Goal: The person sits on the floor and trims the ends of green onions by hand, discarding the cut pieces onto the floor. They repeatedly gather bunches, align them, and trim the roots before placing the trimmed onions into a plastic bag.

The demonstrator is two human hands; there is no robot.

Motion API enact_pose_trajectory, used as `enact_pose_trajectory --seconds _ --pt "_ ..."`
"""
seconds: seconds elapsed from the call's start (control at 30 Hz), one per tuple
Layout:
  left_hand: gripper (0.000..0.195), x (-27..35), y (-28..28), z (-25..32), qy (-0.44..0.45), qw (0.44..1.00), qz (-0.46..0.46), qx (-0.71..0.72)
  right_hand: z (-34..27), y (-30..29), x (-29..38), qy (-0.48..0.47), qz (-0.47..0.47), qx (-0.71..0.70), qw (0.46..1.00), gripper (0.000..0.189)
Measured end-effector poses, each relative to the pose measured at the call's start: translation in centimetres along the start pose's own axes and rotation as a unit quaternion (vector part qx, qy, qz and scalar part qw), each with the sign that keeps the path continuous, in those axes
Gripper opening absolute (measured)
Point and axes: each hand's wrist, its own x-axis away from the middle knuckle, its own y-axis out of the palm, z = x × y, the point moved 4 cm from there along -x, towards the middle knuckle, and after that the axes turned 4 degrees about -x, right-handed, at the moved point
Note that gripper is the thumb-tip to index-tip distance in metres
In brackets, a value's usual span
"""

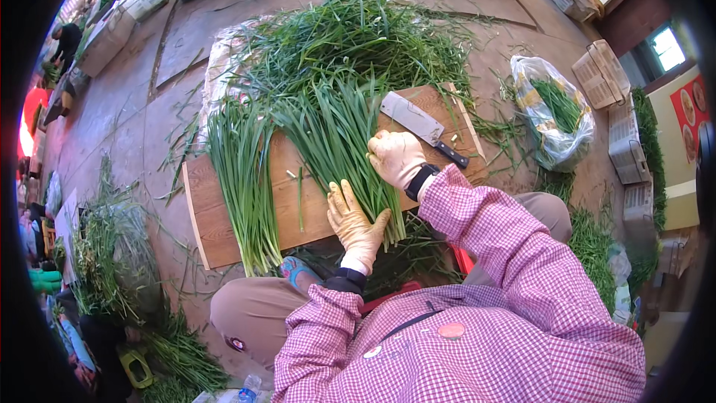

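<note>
My left hand (355,229), in a pale work glove, lies flat over the lower stalks of a bundle of long green leaves, likely garlic chives (335,140). Its thumb is spread to the right. My gloved right hand (396,158) is curled against the bundle's right side; whether it pinches any leaves is hidden. Both rest above a wooden board (196,207). To the left on the board lies a second chive bundle (240,173), stalk ends towards me. A cleaver (413,117) with a black handle lies just beyond my right hand.
Beyond the board is a large heap of loose leaves (358,39). A clear plastic bag (554,112) of greens stands at right, near stacked plastic crates (626,140). More greens (106,257) lie at left. Other people, including one in dark clothing (68,42), are at far left.
</note>
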Motion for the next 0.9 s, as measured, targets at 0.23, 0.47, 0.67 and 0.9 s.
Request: enact_pose_trajectory --seconds 0.23,0.47,0.67,0.9 --pt "0.121 0.1 0.3 -0.1 0.011 1.000 0.003 -0.010 -1.3 -1.0 -1.0 -0.014 -0.031 -0.051 0.998 0.013" --pt "0.096 0.5 1.6 -0.1 0.040 0.992 -0.011 -0.116 -3.9 -4.2 -1.1 -0.042 -0.021 -0.159 0.986 0.015" --pt "0.090 0.6 2.0 -0.4 0.044 0.990 -0.014 -0.135 -3.9 -6.9 -3.0 0.048 -0.151 -0.206 0.966 0.018" --pt "0.088 0.5 1.4 -0.3 0.043 0.993 -0.013 -0.109 -3.8 -9.7 -2.9 -0.017 -0.321 -0.130 0.938 0.020"
